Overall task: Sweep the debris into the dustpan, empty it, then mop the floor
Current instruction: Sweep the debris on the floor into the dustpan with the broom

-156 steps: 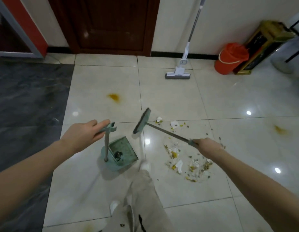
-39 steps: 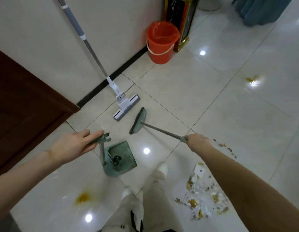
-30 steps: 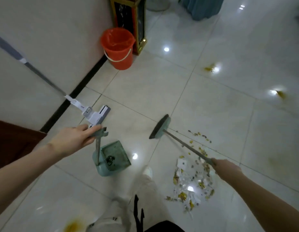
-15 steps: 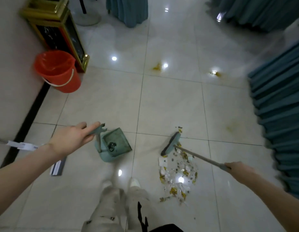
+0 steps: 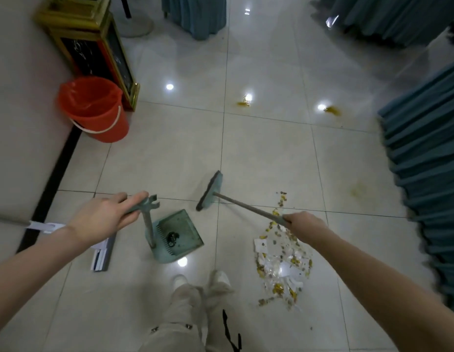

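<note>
On the tiled floor (image 5: pixel 170 153), left hand (image 5: pixel 104 219) grips the dustpan handle (image 5: pixel 144 207), dustpan (image 5: pixel 177 236) standing just ahead of the shoes with dark bits inside. Right hand (image 5: pixel 306 226) curled round the broom (image 5: pixel 210 191) stick, broom head beyond the dustpan. Debris (image 5: pixel 282 265) pile lies under the right forearm. Mop (image 5: pixel 101 255) head beneath left wrist; orange bucket (image 5: pixel 93 107) by the wall.

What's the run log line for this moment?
phase: sweeping | left hand: holds dustpan handle | right hand: holds broom | debris pile: on floor | mop: on floor, unheld
</note>
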### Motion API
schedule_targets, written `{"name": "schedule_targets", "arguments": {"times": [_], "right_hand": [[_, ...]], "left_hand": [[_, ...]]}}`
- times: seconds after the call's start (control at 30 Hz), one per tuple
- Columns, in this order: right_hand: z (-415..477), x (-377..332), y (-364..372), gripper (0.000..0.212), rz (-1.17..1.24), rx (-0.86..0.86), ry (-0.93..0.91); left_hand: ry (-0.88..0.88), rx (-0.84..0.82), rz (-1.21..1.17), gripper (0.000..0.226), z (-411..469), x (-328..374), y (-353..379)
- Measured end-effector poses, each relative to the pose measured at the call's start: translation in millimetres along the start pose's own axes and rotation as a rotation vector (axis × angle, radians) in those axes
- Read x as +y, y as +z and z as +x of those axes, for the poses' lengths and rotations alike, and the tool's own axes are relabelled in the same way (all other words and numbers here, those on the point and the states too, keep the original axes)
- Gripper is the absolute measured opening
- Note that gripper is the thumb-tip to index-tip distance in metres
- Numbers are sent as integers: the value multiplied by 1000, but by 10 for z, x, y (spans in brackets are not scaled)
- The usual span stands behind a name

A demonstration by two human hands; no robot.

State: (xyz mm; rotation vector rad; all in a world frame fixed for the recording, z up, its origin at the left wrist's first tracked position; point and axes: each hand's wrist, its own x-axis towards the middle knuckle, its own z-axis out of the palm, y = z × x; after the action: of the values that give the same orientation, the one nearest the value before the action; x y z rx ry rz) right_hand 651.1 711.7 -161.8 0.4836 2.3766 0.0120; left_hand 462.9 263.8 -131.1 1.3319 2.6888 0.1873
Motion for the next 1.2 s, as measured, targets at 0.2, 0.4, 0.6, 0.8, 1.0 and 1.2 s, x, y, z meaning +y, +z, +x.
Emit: {"name": "schedule_targets", "arguments": {"times": [0.2,0.4,0.6,0.8,1.0,1.2], "right_hand": [[682,-1232,-539,25,-7,56,-174],[1102,-1925,-689,35,-65,54,-261],[1333,-1333,-454,36,-85,18,-221],[1136,239,126,31,62,-38,-17],[415,1763,771,31,213,-129,263],[-511,2727,1265,42,303,-239,411]], "left_hand": [[-115,-10,18,61,-364,-318,-76],[-276,-57,-32,68,-559,-346,37],[-164,-124,1,58,-81,-153,30],[-50,-161,99,59,858,147,-85],[88,-169,123,58,1932,663,-118],[243,-124,104,64,2890,1116,-32]]}}
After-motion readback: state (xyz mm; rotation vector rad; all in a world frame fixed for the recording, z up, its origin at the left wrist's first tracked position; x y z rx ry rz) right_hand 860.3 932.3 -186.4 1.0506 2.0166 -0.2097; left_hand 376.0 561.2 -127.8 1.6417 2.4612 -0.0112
